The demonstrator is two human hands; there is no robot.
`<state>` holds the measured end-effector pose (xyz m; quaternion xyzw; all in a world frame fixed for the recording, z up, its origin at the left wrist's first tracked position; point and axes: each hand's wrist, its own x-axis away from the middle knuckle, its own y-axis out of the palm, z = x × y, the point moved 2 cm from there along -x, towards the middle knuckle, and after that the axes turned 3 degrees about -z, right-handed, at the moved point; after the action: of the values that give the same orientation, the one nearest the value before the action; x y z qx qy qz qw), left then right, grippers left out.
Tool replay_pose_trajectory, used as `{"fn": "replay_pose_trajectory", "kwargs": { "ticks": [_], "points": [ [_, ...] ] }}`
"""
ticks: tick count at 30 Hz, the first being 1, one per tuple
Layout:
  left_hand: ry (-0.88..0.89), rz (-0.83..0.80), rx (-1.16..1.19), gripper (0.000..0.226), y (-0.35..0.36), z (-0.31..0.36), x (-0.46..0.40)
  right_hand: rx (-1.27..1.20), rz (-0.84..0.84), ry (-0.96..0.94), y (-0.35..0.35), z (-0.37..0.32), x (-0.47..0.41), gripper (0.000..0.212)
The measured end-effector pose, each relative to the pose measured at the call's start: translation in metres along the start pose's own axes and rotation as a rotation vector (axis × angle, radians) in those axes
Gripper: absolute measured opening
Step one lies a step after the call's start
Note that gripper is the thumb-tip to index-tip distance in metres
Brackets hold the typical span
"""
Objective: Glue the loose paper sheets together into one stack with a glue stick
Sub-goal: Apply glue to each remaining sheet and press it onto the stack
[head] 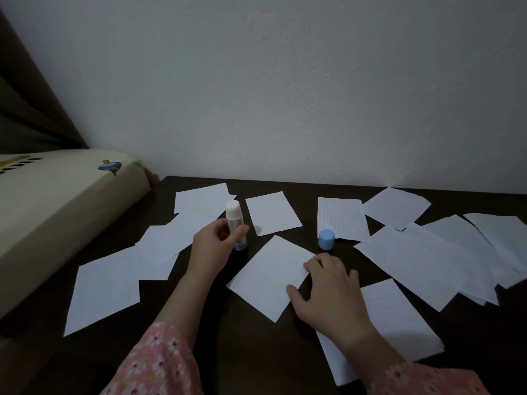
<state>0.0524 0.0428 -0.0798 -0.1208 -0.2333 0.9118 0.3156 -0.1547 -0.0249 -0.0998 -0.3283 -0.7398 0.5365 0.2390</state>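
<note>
Several loose white paper sheets lie scattered over a dark table [256, 352]. One sheet [268, 276] sits tilted in the middle in front of me. My right hand [330, 292] rests on its right edge, fingertips and thumb touching the paper. My left hand [214, 246] grips an uncapped white glue stick [234, 223] with a blue base, standing upright on the table just left of that sheet. Its blue cap [326, 239] stands alone on the table, beyond my right hand.
A lined sheet [340, 219] and overlapping sheets [422, 263] fill the right side; more sheets [108, 286] lie at the left. A cream cushioned edge [57, 206] borders the table on the left. A white wall [285, 95] rises behind.
</note>
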Motion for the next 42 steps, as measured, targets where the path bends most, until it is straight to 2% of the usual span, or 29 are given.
{"fn": "replay_pose_trajectory", "kwargs": {
  "ticks": [3, 5, 7, 9, 11, 13, 16, 19, 23, 28, 34, 42],
  "points": [
    [0.000, -0.002, -0.015, 0.061, 0.000, -0.004, -0.002, -0.022, 0.032, 0.005, 0.002, 0.001, 0.001, 0.056],
    [0.027, 0.086, -0.026, 0.068, -0.002, -0.002, 0.003, -0.027, 0.042, 0.000, 0.002, 0.003, 0.001, 0.057],
    [0.090, 0.277, 0.024, 0.057, -0.006, 0.007, 0.014, -0.037, 0.041, -0.010, 0.001, 0.005, 0.001, 0.058],
    [0.176, 0.345, 0.049, 0.036, -0.004, 0.018, 0.030, -0.100, 0.070, -0.031, -0.002, 0.009, 0.000, 0.057],
    [0.226, 0.202, -0.075, 0.021, 0.009, 0.027, 0.045, -0.186, 0.163, -0.049, -0.008, 0.016, 0.000, 0.048],
    [0.249, 0.029, -0.310, 0.018, 0.029, 0.031, 0.056, -0.188, 0.275, -0.018, -0.020, 0.030, -0.003, 0.037],
    [0.237, -0.077, -0.623, 0.046, 0.050, 0.029, 0.063, -0.112, 0.354, 0.175, -0.038, 0.064, -0.005, 0.033],
    [0.205, -0.165, -0.801, 0.064, 0.058, 0.028, 0.063, -0.067, 0.312, 0.389, -0.042, 0.100, -0.004, 0.043],
    [0.201, -0.313, -0.754, 0.059, 0.059, 0.032, 0.060, -0.020, 0.195, 0.505, -0.036, 0.121, -0.001, 0.053],
    [0.211, -0.471, -0.667, 0.055, 0.053, 0.035, 0.055, -0.009, 0.204, 0.480, -0.036, 0.123, 0.004, 0.053],
    [0.239, -0.540, -0.599, 0.052, 0.051, 0.041, 0.054, -0.009, 0.243, 0.467, -0.038, 0.120, 0.004, 0.042],
    [0.234, -0.595, -0.552, 0.049, 0.048, 0.041, 0.052, -0.072, 0.314, 0.459, -0.038, 0.127, 0.003, 0.039]
  ]
}}
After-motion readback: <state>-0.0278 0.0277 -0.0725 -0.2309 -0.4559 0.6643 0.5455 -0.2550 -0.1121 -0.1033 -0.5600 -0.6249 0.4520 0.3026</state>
